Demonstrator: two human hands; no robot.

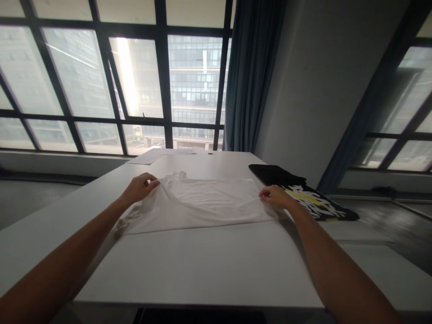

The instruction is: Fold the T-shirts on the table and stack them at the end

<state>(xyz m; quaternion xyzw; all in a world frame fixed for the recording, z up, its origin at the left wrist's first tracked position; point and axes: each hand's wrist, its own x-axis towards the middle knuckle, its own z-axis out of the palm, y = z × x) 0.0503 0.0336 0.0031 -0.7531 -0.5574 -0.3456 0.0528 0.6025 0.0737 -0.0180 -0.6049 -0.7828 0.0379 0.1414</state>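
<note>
A white garment [199, 202] lies spread across the middle of the white table [202, 265]. My left hand [138, 187] pinches its left edge near a bunched-up corner, lifting the cloth slightly. At the garment's right edge, my right hand [276, 196] grips the fabric with closed fingers. Both forearms reach in from the bottom corners of the view.
A black garment with white and yellow print [317, 202] lies at the table's right side, beside a folded black piece [272, 173]. Sheets of paper [158, 155] sit at the far edge. Large windows and a blue curtain [251, 76] stand behind.
</note>
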